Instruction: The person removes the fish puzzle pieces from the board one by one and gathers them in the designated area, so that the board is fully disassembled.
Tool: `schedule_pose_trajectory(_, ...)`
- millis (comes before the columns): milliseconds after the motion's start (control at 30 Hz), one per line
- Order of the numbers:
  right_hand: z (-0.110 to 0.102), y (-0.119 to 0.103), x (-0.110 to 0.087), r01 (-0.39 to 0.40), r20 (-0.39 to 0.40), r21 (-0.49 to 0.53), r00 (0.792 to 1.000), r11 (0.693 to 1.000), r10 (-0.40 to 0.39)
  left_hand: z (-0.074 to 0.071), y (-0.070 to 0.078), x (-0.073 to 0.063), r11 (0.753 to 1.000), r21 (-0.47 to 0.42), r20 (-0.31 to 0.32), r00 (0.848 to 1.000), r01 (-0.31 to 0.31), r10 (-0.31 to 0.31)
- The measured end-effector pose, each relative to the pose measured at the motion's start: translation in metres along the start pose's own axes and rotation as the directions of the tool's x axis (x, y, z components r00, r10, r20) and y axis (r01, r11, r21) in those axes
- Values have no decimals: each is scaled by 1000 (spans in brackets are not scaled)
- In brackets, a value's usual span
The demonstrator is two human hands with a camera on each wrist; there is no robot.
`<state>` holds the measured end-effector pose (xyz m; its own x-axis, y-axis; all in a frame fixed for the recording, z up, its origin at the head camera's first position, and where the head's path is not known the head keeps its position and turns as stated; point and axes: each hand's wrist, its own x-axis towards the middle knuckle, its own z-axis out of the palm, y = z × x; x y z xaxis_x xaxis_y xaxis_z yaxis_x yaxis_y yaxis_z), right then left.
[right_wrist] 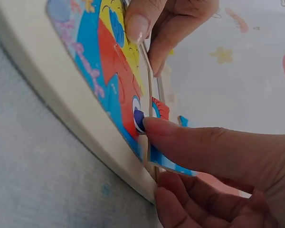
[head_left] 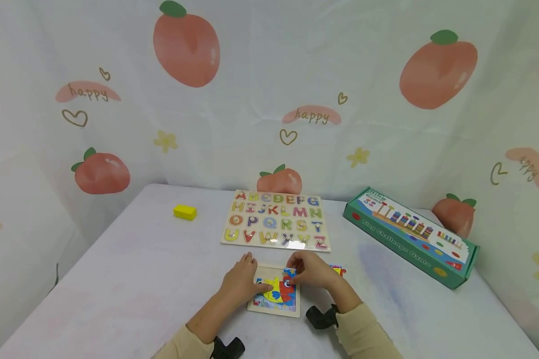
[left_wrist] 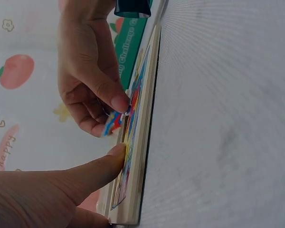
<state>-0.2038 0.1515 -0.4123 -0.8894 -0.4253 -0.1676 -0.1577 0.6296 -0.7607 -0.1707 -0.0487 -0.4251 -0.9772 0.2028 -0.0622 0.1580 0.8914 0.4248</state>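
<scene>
A small wooden jigsaw puzzle board point(head_left: 275, 313) with a yellow, red and blue fish picture lies in front of me. My left hand point(head_left: 242, 278) is at its left side, fingers straight along the edge. The left thumb point(left_wrist: 115, 154) presses on the picture. At the upper right corner, my right hand point(head_left: 313, 269) pinches a blue and red puzzle piece point(left_wrist: 115, 122) between thumb and fingers. In the right wrist view this piece sits tilted over the tray, beside the fish's eye point(right_wrist: 138, 116). A red and yellow piece point(head_left: 338, 269) lies partly hidden beyond the right hand.
A wooden alphabet board point(head_left: 276, 220) lies behind the puzzle. To the right is a green Ring Challenge Game box point(head_left: 410, 237), and at the back left a yellow block point(head_left: 185, 212). A white curtain printed with fruit point(head_left: 233, 124) hangs behind the table.
</scene>
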Motion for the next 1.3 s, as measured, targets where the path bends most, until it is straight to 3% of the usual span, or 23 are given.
schedule_pose_trajectory(167,-4,3,0,32,-3,54,999,998,-32,-2,2,1,1000,-2,-6,1000,2,-2)
schedule_pose_trajectory(400,-11,12,-3,-24,-30,166,999,986,29,-1,1,0,1000,-2,-4,1000,6,-6)
schedule_pose_trajectory(767,-40,36,-19,-38,-66,223,996,974,54,-2,1,-1,1000,-4,-7,1000,3,-3)
schedule_pose_trajectory(1033,-61,55,-36,-66,-118,201,989,977,91,-4,3,-2,1000,-8,1,1000,5,-5)
schedule_pose_trajectory(1300,-80,66,-48,-88,-112,199,988,976,111,-2,2,-1,1000,11,7,1000,8,-8)
